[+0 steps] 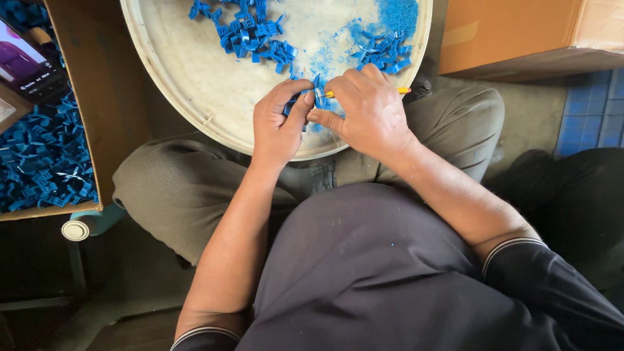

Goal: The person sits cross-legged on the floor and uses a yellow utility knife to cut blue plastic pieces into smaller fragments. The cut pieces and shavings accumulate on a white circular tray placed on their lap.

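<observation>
Both hands' grip clamps one blue clip [316,88] over the round tray [195,84], cardboard box [91,97] beside

Soft, even daylight is cast from above across the pale round tray [195,71], where detail is rendered sharply. Only faint shadows are thrown beneath the hands. The lower left corner is left dim, and slight wide-angle stretching is seen at the edges.

Glossy blue plastic clips [253,36] lie in a matt, possibly metal, tray [188,71].
</observation>
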`<control>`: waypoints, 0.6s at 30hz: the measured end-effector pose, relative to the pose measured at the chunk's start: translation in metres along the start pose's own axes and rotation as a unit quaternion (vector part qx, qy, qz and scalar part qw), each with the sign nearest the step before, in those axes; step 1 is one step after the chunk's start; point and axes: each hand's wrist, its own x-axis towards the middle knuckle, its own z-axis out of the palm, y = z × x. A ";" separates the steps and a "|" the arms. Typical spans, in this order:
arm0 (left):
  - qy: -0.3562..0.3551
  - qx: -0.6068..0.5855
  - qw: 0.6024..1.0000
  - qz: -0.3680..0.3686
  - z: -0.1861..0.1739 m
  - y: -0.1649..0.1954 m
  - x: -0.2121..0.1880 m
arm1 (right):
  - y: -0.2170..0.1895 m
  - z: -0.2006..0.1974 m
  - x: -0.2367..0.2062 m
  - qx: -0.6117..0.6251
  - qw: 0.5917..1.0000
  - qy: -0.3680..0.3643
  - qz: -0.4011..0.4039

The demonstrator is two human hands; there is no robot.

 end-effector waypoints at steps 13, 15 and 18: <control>0.013 0.103 0.992 0.077 0.001 0.009 0.003 | -0.003 0.001 -0.003 -0.027 1.000 0.006 0.002; 0.016 0.102 0.991 0.079 0.002 0.011 0.002 | -0.004 0.000 -0.002 -0.017 1.000 0.003 -0.001; 0.011 0.115 0.990 0.079 0.003 0.015 0.003 | -0.005 -0.001 -0.001 -0.049 0.999 -0.008 0.004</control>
